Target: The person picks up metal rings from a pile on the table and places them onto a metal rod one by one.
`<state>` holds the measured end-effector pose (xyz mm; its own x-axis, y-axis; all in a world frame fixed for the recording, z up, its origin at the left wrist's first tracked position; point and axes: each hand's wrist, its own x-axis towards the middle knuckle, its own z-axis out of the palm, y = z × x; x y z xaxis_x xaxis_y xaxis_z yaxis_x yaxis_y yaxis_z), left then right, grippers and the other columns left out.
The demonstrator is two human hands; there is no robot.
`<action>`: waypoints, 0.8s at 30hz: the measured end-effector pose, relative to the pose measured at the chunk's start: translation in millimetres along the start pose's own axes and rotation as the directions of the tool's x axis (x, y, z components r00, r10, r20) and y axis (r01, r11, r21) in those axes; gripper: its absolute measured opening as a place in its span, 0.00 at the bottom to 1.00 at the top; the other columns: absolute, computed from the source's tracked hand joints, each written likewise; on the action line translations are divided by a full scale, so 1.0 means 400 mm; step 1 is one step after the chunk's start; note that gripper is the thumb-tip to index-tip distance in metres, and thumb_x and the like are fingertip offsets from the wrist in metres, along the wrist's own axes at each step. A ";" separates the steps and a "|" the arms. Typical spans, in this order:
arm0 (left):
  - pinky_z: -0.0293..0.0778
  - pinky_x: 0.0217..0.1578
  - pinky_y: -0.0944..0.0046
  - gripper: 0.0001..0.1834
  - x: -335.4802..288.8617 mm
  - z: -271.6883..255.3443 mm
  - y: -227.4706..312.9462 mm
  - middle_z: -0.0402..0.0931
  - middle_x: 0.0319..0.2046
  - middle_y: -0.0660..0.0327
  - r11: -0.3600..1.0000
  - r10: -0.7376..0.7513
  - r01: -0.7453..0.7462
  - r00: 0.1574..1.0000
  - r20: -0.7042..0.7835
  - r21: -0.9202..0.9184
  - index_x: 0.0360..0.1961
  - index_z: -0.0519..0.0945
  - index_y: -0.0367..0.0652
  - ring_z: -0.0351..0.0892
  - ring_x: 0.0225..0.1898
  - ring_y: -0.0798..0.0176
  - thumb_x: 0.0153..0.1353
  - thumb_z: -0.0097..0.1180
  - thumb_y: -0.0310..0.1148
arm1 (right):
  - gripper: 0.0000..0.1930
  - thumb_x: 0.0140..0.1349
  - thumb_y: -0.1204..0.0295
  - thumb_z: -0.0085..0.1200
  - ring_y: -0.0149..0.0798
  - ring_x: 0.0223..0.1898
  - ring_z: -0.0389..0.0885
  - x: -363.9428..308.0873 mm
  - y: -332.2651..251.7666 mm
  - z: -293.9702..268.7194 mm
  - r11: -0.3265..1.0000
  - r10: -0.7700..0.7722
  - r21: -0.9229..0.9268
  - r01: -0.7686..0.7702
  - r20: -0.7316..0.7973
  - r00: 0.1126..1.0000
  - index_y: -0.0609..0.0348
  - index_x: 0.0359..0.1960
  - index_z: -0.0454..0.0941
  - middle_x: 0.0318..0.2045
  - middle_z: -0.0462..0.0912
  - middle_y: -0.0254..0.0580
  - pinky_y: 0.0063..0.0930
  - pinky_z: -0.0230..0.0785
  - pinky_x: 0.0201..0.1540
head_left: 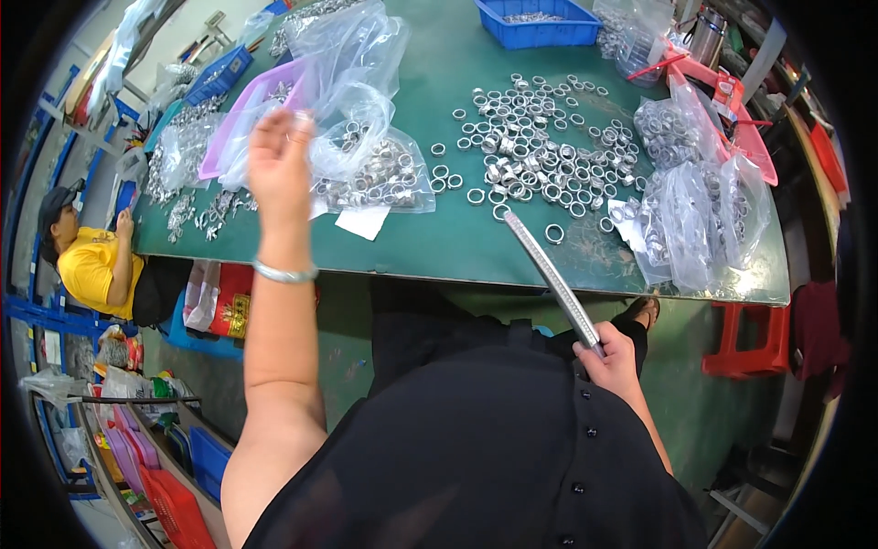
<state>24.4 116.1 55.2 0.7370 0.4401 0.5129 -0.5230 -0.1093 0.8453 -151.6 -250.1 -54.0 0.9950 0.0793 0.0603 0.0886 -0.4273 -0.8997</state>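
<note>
My right hand grips the near end of a ring mandrel, a long silver rod with scale marks along it. Its far end points over the table edge, close to loose silver rings spread in a heap. Raised above the left part of the table, my left hand is slightly blurred, its fingers curled together. A small shiny spot shows at its fingertips, too smeared to name. Beside it lies a clear plastic bag with many silver rings inside, and a pink-purple tray is partly covered by plastic.
A white paper slip lies at the front of the green table. Bagged rings and a pink tray are at right, a blue bin at the back. A person in yellow is at far left; a red stool stands right.
</note>
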 end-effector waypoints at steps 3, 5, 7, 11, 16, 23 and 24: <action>0.70 0.39 0.71 0.14 0.149 -0.148 -0.006 0.75 0.33 0.59 0.903 0.240 -0.187 0.966 -0.093 0.387 0.39 0.73 0.36 0.74 0.36 0.66 0.52 0.59 0.30 | 0.07 0.47 0.78 0.56 0.28 0.17 0.64 0.003 -0.009 -0.001 1.000 -0.006 -0.009 0.006 -0.023 1.000 0.63 0.23 0.69 0.15 0.68 0.36 0.20 0.58 0.21; 0.70 0.40 0.66 0.17 0.200 -0.193 -0.008 0.76 0.32 0.56 0.633 0.270 -0.154 0.963 -0.030 0.759 0.40 0.74 0.37 0.75 0.36 0.61 0.52 0.59 0.35 | 0.06 0.48 0.79 0.56 0.27 0.17 0.64 0.004 -0.006 -0.001 1.000 -0.002 -0.006 0.002 -0.032 0.999 0.63 0.23 0.69 0.15 0.67 0.36 0.20 0.58 0.22; 0.69 0.44 0.59 0.20 0.222 -0.209 -0.016 0.76 0.33 0.54 0.361 0.295 -0.151 0.955 0.041 0.920 0.42 0.75 0.41 0.75 0.38 0.51 0.50 0.58 0.41 | 0.06 0.48 0.78 0.56 0.27 0.17 0.64 0.004 -0.007 0.003 1.000 -0.016 0.015 0.017 -0.032 0.999 0.63 0.23 0.69 0.14 0.67 0.36 0.20 0.58 0.22; 0.69 0.40 0.61 0.16 0.183 -0.135 -0.060 0.76 0.36 0.55 0.240 0.451 -0.401 0.852 0.265 0.884 0.41 0.76 0.39 0.75 0.38 0.56 0.51 0.57 0.34 | 0.06 0.48 0.78 0.56 0.28 0.17 0.64 0.010 -0.009 0.005 1.000 -0.007 0.004 0.007 -0.027 1.000 0.62 0.23 0.69 0.14 0.67 0.35 0.21 0.59 0.22; 0.70 0.36 0.62 0.10 0.139 -0.041 -0.080 0.75 0.34 0.54 0.472 0.239 -0.574 0.814 0.530 0.669 0.37 0.77 0.38 0.75 0.35 0.55 0.52 0.54 0.29 | 0.06 0.48 0.78 0.55 0.28 0.16 0.64 0.006 -0.007 0.005 1.000 0.003 -0.022 -0.003 -0.037 0.999 0.62 0.23 0.69 0.14 0.67 0.36 0.21 0.59 0.22; 0.66 0.42 0.57 0.12 0.058 0.045 -0.081 0.74 0.37 0.55 0.388 0.192 -0.738 0.651 0.734 0.553 0.37 0.77 0.41 0.71 0.41 0.50 0.47 0.56 0.26 | 0.07 0.47 0.78 0.56 0.29 0.16 0.64 0.006 -0.002 0.005 0.999 0.015 -0.030 -0.016 -0.032 0.999 0.62 0.22 0.68 0.14 0.66 0.37 0.22 0.58 0.22; 0.65 0.44 0.57 0.14 0.035 0.068 -0.079 0.73 0.38 0.55 0.391 0.239 -0.784 0.593 0.769 0.482 0.38 0.76 0.42 0.70 0.42 0.50 0.46 0.57 0.26 | 0.07 0.47 0.78 0.56 0.29 0.16 0.64 0.008 0.000 0.005 0.999 0.023 -0.027 -0.023 -0.030 0.999 0.62 0.22 0.68 0.14 0.66 0.37 0.22 0.58 0.21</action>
<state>62.7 101.6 39.9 0.6410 -0.4508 0.6213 -0.5760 -0.8175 0.0011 -148.5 -247.8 -54.6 0.9977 0.0428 0.0527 0.0664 -0.4528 -0.8891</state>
